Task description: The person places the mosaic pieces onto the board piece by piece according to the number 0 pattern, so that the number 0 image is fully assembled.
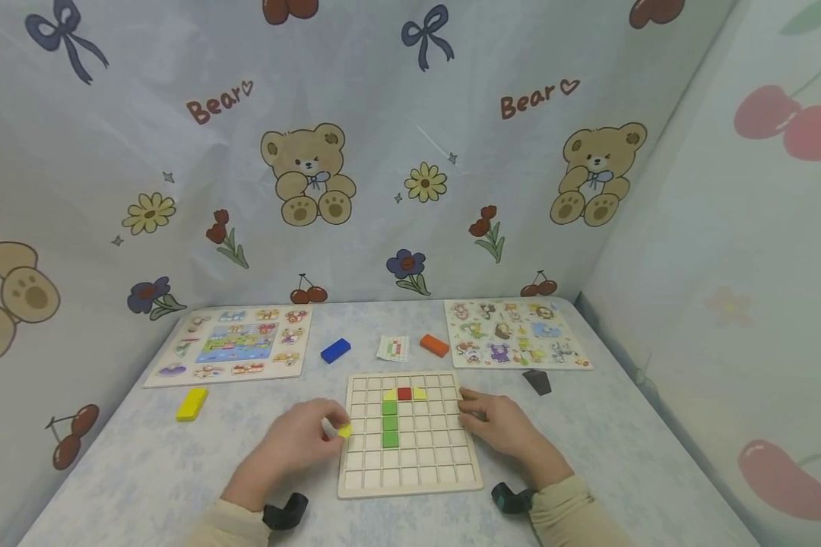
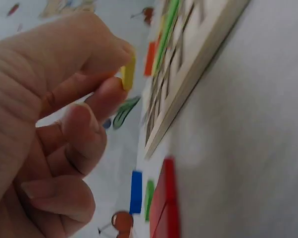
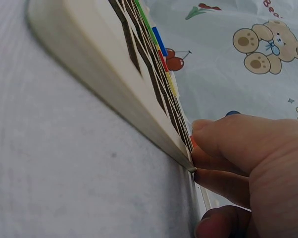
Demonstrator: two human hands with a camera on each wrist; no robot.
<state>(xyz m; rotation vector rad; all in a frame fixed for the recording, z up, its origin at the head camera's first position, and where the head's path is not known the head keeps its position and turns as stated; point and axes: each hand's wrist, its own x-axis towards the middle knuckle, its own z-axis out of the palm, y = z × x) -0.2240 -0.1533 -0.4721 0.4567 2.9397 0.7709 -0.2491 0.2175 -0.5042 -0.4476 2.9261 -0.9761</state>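
Observation:
My left hand (image 1: 308, 437) pinches a small yellow tile (image 2: 128, 72) between thumb and forefinger, just beside the left edge of a pale wooden grid board (image 1: 438, 457). Tiles lie in the board's squares: a red one (image 1: 404, 393) with yellow pieces (image 1: 420, 393) on either side, and a column of green tiles (image 1: 390, 439) below. At the board's right edge, my right hand (image 1: 502, 429) holds the rim; its thumb and fingertips meet the board's corner in the right wrist view. The undersides of those fingers are partly hidden.
Behind the board lie a blue block (image 1: 336, 350), a printed pattern card (image 1: 393, 348) and an orange block (image 1: 434, 346). Picture boards (image 1: 294, 368) stand back left and right. A yellow block (image 1: 191, 404) is left, a dark block (image 1: 537, 381) right. Red blocks (image 2: 164, 203) show in the left wrist view.

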